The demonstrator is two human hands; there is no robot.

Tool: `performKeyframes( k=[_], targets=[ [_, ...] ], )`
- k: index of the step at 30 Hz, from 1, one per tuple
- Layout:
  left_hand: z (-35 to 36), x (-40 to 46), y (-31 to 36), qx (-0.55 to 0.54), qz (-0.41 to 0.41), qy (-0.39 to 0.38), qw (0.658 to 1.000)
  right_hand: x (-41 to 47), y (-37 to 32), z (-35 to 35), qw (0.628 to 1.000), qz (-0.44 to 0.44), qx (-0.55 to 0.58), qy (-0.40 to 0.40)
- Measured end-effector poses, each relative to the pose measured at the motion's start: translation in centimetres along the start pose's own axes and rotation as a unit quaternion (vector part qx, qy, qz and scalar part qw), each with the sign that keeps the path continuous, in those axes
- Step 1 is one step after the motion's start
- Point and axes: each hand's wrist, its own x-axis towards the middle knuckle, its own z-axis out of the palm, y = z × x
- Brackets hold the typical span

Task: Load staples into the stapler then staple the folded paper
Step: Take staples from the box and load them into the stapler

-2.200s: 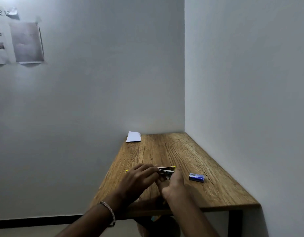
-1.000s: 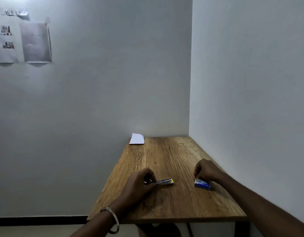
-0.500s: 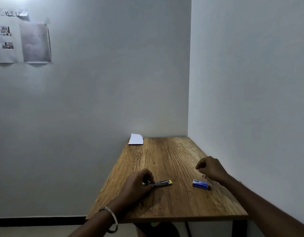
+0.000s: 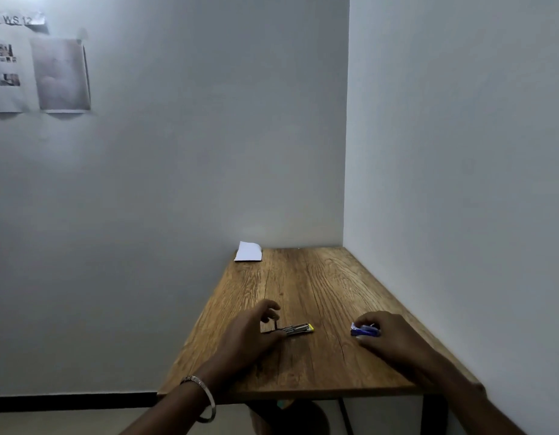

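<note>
A small stapler (image 4: 298, 329) with a yellow tip lies on the wooden table (image 4: 306, 277) near the front, its black rear part raised. My left hand (image 4: 246, 337) is at the stapler's rear end. Its fingers are spread and lifted, and the thumb rests against the stapler's side. To the right, my right hand (image 4: 392, 335) curls over a blue staple box (image 4: 364, 331) that sits on the table, with fingers above it and the thumb below. The white folded paper (image 4: 248, 252) lies at the far left corner, away from both hands.
The table stands in a corner, with one white wall along its right edge and another behind its far end. Its left and front edges are open to the floor. Printed sheets (image 4: 36, 73) hang high on the left wall. I wear a metal bangle (image 4: 201, 394) on my left wrist.
My right hand left the stapler, lifted off to the right, then came down onto the blue staple box. My left hand's fingers loosened and spread at the stapler's rear.
</note>
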Motion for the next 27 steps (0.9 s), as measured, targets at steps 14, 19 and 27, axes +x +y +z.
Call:
performKeyframes(
  k=[14,19,27],
  targets=[
    [1.1,-2.7,4.4,-0.106,-0.079,-0.031,0.991,-0.7,-5.2,3.8,0.985,-0.150,0.020,-0.081],
    [1.2,-2.7,4.5,-0.101,-0.100,-0.025,0.990,-0.5,-6.2,4.7,0.982,-0.160,0.045,-0.090],
    [1.1,-2.5,4.0,-0.075,-0.070,-0.063,0.993,-0.2,-5.8,4.8,0.980,-0.162,0.071,-0.094]
  ],
)
